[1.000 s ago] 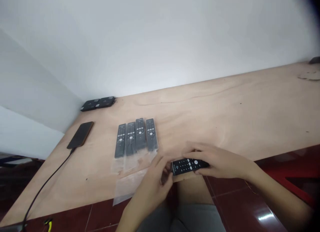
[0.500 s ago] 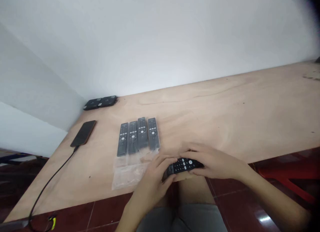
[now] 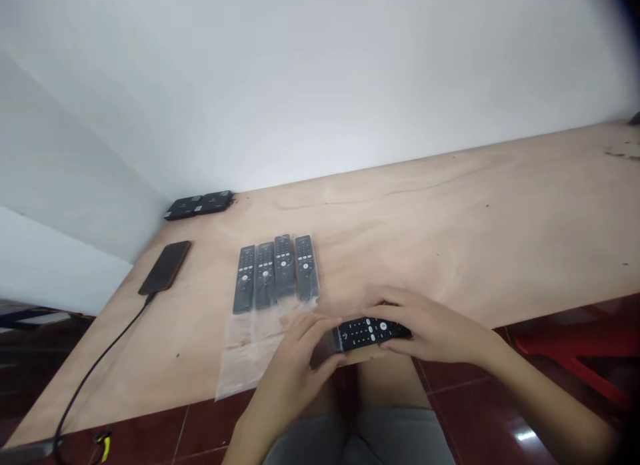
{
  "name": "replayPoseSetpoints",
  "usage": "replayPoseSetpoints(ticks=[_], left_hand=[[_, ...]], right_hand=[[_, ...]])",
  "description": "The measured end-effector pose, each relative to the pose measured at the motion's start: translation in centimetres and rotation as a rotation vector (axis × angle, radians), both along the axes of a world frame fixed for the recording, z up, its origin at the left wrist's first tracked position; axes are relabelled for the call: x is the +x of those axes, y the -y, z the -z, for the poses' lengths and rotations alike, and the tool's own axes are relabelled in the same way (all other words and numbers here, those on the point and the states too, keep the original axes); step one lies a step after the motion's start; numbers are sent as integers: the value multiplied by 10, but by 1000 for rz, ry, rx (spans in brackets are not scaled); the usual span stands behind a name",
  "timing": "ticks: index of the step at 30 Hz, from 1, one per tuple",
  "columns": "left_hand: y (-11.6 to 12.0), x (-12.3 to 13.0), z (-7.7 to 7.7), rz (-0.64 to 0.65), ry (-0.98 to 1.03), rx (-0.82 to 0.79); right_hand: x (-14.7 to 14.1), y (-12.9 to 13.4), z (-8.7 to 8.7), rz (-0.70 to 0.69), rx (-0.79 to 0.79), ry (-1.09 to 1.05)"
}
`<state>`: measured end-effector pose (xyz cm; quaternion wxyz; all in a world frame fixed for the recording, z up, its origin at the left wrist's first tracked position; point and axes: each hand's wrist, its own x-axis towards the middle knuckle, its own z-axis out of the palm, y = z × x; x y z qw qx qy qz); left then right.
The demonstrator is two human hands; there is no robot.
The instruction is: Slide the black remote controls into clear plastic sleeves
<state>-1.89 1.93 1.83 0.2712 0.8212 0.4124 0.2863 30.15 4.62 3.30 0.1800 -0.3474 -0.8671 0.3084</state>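
A black remote control lies sideways between my hands at the table's front edge, its buttons facing up. My right hand grips its right end, thumb below and fingers above. My left hand is closed at the other end, pinching what looks like a clear plastic bag that reaches past the remote's tip. Just left of my hands, several remotes in clear plastic bags lie side by side, with the loose bag ends spread toward the front edge.
A phone with a black cable lies on the left of the wooden table. Two flat black boxes sit at the back left by the white wall. A red stool stands on the floor at right.
My left hand has shifted left, away from the remote's left end, and more of that end now shows. My right hand has hardly moved and still holds the remote.
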Motion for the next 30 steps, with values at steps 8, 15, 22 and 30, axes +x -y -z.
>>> replayPoseSetpoints(ticks=[8, 15, 22, 30], left_hand=[[0, 11, 8, 56, 26, 99], [-5, 28, 10, 73, -26, 162], [-2, 13, 4, 4, -79, 107], [-7, 18, 10, 37, -102, 75]], right_hand=[[-4, 4, 1, 2, 26, -14], [-14, 6, 16, 54, 61, -99], [31, 30, 36, 346, 44, -105], [14, 54, 39, 607, -45, -238]])
